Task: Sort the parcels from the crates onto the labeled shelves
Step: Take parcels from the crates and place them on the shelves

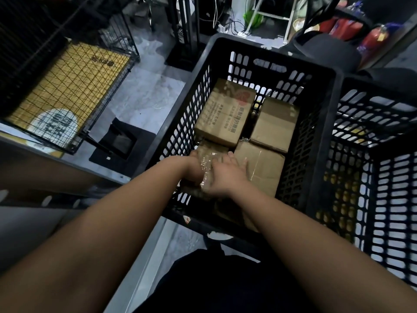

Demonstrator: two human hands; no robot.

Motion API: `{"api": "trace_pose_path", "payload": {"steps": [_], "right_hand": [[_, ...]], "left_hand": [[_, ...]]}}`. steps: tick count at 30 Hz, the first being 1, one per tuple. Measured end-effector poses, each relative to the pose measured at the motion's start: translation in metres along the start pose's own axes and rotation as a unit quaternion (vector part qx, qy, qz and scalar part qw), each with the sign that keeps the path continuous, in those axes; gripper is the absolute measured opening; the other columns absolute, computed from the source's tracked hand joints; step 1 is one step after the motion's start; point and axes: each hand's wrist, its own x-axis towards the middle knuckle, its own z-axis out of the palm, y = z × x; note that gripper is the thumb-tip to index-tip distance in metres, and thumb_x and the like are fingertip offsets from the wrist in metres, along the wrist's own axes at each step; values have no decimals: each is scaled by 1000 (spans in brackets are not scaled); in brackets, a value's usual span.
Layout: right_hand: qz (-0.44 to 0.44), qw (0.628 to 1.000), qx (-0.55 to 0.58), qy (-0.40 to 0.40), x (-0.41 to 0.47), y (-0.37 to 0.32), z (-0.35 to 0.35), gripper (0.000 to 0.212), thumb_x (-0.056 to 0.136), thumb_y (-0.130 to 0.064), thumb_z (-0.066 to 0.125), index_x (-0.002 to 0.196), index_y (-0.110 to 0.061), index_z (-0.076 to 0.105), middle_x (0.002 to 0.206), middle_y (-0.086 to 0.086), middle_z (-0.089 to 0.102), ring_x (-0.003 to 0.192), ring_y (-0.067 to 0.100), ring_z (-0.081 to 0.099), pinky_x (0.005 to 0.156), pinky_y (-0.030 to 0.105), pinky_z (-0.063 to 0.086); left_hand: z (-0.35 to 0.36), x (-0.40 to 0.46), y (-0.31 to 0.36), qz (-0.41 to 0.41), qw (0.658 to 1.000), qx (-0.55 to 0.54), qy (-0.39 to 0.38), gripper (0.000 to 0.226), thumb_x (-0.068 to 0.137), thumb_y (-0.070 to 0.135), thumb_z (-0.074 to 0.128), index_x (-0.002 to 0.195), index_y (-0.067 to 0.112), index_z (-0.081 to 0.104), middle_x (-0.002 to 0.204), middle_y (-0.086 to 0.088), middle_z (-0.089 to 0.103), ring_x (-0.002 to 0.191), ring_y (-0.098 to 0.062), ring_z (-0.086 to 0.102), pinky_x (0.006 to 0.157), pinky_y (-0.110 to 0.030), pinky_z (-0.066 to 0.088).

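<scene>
Fingers of the left hand curl over the near-left side of a tape-wrapped parcel low in the black crate; the right hand presses on its other side, fingers fairly straight and somewhat blurred. Beyond the fingertips lies a printed carton, and just right of them a plain box. Best to get both hands under opposite edges, lift level and clear the crate wall before turning toward the shelves.

A pale marbled floor holds a black wire cage, with red fire extinguishers beyond.
</scene>
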Motion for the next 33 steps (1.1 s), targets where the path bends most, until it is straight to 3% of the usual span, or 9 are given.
{"api": "trace_pose_path", "payload": {"steps": [3,6,9,12,14,17,20,25,33], "right_hand": [[-24,994,106,-15,0,13,-30,91,68,-45,83,148,-19,49,148,11,53,134,28,49,116,48,39],[-13,966,258,-20,-3,26,-45,83,66,-22,92,142,-19,60,121,2,68,102,19,64,81,25,50],[64,906,418,14,-5,38,-46,98,61,-18,96,149,-14,53,130,6,64,114,25,65,91,34,57],[120,792,599,4,-9,44,-49,67,79,-3,84,139,-8,56,122,17,65,103,30,69,70,36,60],[116,784,610,13,-14,46,-56,37,90,-3,74,125,-8,65,115,18,68,93,30,67,71,38,59],[90,798,594,40,-26,49,-67,8,98,-10,64,104,-10,68,100,15,69,87,32,69,84,56,61],[74,781,616,65,-40,53,-78,7,101,-20,64,101,-14,68,98,11,73,82,31,72,83,53,62],[53,748,650,122,-63,67,-95,28,97,-38,71,103,-10,73,94,8,78,88,29,76,76,43,65],[10,694,699,174,-130,92,-136,40,93,-48,73,104,-10,73,88,8,81,82,28,78,79,43,65]], "left_hand": [[-21,-67,28,27,993,-116,-2,54,85,9,63,136,13,45,122,-12,65,105,-31,69,97,-47,59],[-24,-85,32,42,978,-205,17,68,67,17,60,134,10,57,117,-19,70,106,-37,71,96,-50,59],[-27,-92,24,48,965,-250,66,89,55,28,60,144,23,52,130,-11,64,113,-29,65,96,-42,57],[-28,-105,26,53,944,-315,82,73,57,25,59,130,21,60,109,-11,66,94,-26,63,75,-38,51],[-29,-115,31,68,934,-339,83,57,68,16,60,124,19,66,87,-11,63,77,-23,57,63,-31,43],[-30,-126,38,93,921,-363,109,39,86,-2,56,118,17,70,81,-6,62,75,-22,54,59,-25,42],[-30,-142,44,124,907,-373,151,38,89,-1,60,120,18,70,96,-2,70,83,-14,63,61,-26,48],[-18,-169,61,181,863,-419,216,37,94,-2,59,129,8,66,107,-3,71,87,-6,67,51,-8,49],[4,-213,104,285,770,-498,279,56,89,-15,55,133,18,65,119,-7,70,106,-18,71,70,-24,61]]}}
